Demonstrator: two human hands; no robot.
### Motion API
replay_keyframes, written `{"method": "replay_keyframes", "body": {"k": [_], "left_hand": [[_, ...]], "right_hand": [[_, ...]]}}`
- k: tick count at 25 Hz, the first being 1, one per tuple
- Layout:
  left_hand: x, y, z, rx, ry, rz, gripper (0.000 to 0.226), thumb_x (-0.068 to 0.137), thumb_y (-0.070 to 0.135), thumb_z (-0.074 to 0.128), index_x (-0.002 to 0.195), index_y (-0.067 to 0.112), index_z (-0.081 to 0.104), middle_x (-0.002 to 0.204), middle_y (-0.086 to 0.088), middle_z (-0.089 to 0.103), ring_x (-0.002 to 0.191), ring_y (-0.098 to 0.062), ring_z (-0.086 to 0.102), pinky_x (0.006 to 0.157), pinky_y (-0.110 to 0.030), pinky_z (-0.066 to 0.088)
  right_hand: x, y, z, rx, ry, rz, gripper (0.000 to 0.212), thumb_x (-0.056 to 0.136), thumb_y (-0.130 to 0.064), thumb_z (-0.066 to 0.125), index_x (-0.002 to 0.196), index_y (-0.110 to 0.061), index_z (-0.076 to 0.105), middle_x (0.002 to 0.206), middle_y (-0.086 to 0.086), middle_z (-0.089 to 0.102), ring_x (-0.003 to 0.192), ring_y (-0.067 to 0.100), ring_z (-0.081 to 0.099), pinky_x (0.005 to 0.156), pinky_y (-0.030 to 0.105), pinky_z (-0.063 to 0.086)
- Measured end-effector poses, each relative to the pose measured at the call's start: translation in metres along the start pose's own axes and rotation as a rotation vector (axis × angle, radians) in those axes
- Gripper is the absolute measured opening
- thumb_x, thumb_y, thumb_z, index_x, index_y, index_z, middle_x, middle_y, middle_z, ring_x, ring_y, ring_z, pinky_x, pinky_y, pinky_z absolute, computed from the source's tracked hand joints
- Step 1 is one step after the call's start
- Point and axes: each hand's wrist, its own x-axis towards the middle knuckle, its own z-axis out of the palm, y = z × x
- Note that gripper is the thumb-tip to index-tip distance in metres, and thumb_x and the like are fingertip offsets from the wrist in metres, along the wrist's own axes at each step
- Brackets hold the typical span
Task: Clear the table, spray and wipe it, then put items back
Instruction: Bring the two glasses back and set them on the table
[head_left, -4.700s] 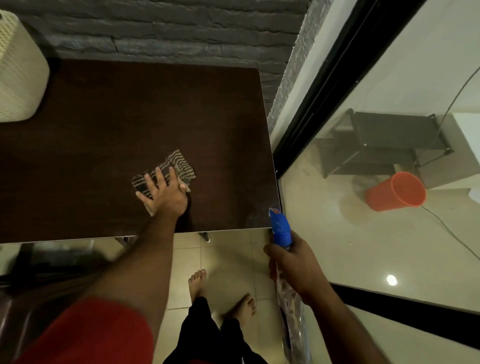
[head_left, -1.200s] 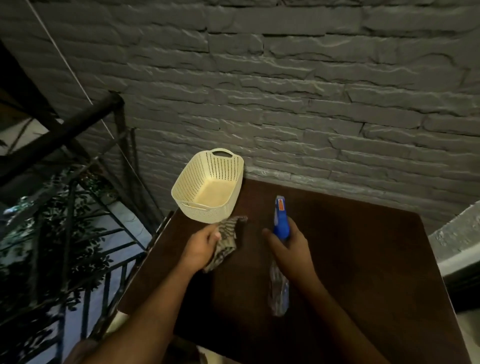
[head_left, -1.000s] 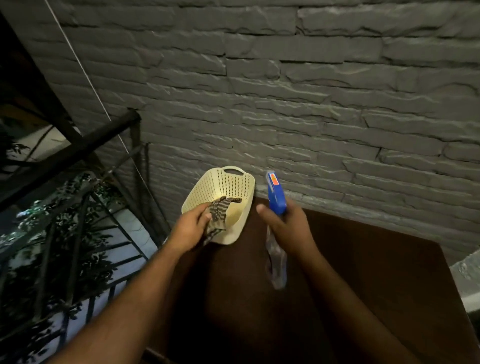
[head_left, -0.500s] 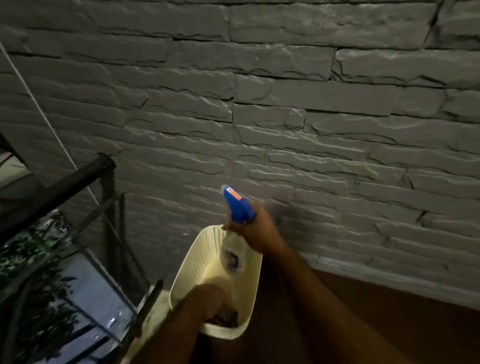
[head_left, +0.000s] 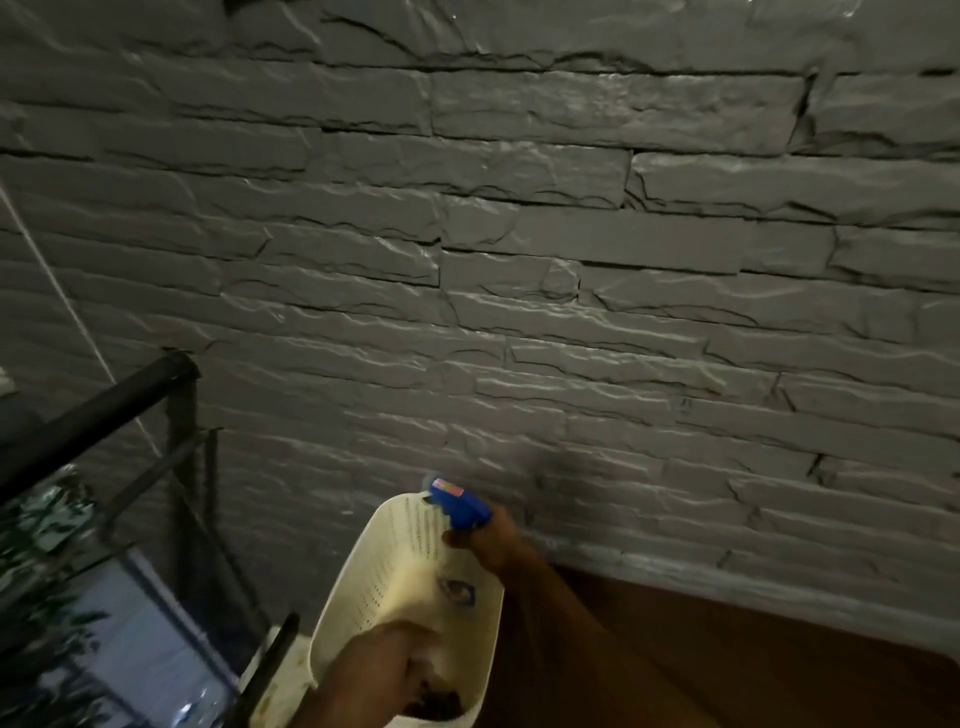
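A cream perforated basket (head_left: 387, 577) stands tilted at the left end of the brown table (head_left: 753, 675), against the wall. My right hand (head_left: 493, 538) grips the neck of the spray bottle just under its blue head (head_left: 460, 506). The bottle's clear body (head_left: 458, 592) hangs down inside the basket. My left hand (head_left: 382, 670) is low in the basket, its fingers on the dark striped cloth (head_left: 436, 704) at the basket's bottom. The lower edge of the view cuts off part of the cloth and the basket's near rim.
A grey rough stone wall (head_left: 519, 260) fills most of the view right behind the table. A black metal railing (head_left: 93, 415) runs along the left, with plants (head_left: 36, 597) below it and a thin cord (head_left: 62, 306) slanting across.
The view has tilted up toward the wall. My right hand has lowered the spray bottle deeper into the basket, and my left hand has carried the cloth from the table into the basket.
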Motion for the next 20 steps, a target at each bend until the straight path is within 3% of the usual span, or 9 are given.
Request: {"method": "replay_keyframes", "body": {"k": [2,3,5,6,8,9,12,14,20], "left_hand": [[-0.036,0.007,-0.011,-0.051,0.059,0.028,0.035,0.091,0.042,0.049,0.123,0.038,0.062,0.124,0.017,0.063,0.114,-0.002,0.056,0.094,-0.012,0.037],[-0.053,0.010,-0.016,-0.053,0.087,0.020,0.041,0.087,0.046,0.045,0.122,0.038,0.063,0.122,0.017,0.064,0.113,-0.002,0.056,0.095,-0.012,0.038],[-0.080,0.016,-0.025,-0.065,0.142,-0.013,0.053,0.080,0.051,0.035,0.125,0.039,0.061,0.122,0.016,0.064,0.112,-0.003,0.057,0.098,-0.016,0.040],[-0.099,0.020,-0.027,-0.093,0.169,-0.042,0.055,0.080,0.051,0.034,0.126,0.039,0.061,0.122,0.015,0.065,0.113,-0.005,0.057,0.099,-0.019,0.041],[-0.145,0.038,-0.024,-0.121,0.228,-0.117,0.051,0.083,0.051,0.038,0.124,0.033,0.063,0.124,0.010,0.064,0.115,-0.011,0.058,0.099,-0.022,0.042],[-0.166,0.045,-0.021,-0.116,0.250,-0.157,0.045,0.087,0.049,0.044,0.123,0.030,0.063,0.126,0.006,0.064,0.117,-0.014,0.057,0.099,-0.024,0.042],[-0.228,0.068,-0.006,-0.139,0.325,-0.268,0.036,0.093,0.033,0.057,0.128,0.024,0.061,0.131,0.001,0.061,0.122,-0.019,0.054,0.102,-0.029,0.040],[-0.270,0.081,0.009,-0.127,0.352,-0.330,0.038,0.094,0.034,0.058,0.131,0.024,0.059,0.134,0.001,0.059,0.125,-0.017,0.052,0.104,-0.028,0.038],[-0.399,0.098,0.052,-0.219,0.421,-0.514,0.041,0.093,0.029,0.062,0.132,0.018,0.058,0.135,-0.004,0.057,0.127,-0.020,0.050,0.107,-0.029,0.035]], "right_hand": [[-0.002,0.003,-0.008,-0.042,0.004,-0.018,0.044,0.078,0.006,0.071,0.118,-0.010,0.062,0.097,0.002,0.065,0.088,0.014,0.061,0.067,0.009,0.049],[-0.004,0.009,-0.010,-0.070,0.005,-0.027,0.045,0.076,0.002,0.073,0.117,-0.009,0.061,0.101,0.006,0.066,0.090,0.017,0.062,0.071,0.013,0.051],[-0.015,0.021,-0.012,-0.145,0.057,-0.033,0.058,0.063,-0.023,0.081,0.117,-0.011,0.063,0.112,0.010,0.066,0.101,0.026,0.064,0.085,0.034,0.055],[-0.037,0.020,-0.012,-0.158,0.042,-0.043,0.059,0.061,-0.026,0.082,0.114,-0.011,0.062,0.111,0.006,0.065,0.100,0.024,0.064,0.087,0.035,0.055],[-0.102,0.002,-0.008,-0.090,0.001,-0.085,0.051,0.071,-0.004,0.081,0.116,-0.009,0.057,0.102,-0.001,0.058,0.092,0.016,0.057,0.079,0.016,0.050],[-0.122,0.003,-0.009,-0.063,0.030,-0.092,0.051,0.076,0.004,0.076,0.121,-0.004,0.055,0.102,-0.001,0.054,0.095,0.015,0.054,0.080,0.015,0.045],[-0.184,0.020,-0.005,-0.071,0.052,-0.103,0.052,0.077,-0.008,0.077,0.125,-0.007,0.057,0.115,0.005,0.063,0.111,0.022,0.060,0.100,0.039,0.047],[-0.223,0.038,0.004,-0.102,0.006,-0.093,0.051,0.076,-0.013,0.077,0.124,-0.011,0.059,0.123,0.009,0.064,0.114,0.024,0.061,0.102,0.044,0.048],[-0.336,0.057,0.045,-0.170,-0.234,-0.154,0.033,0.082,-0.019,0.074,0.113,-0.013,0.065,0.110,0.004,0.067,0.107,0.016,0.064,0.096,0.039,0.053]]}}
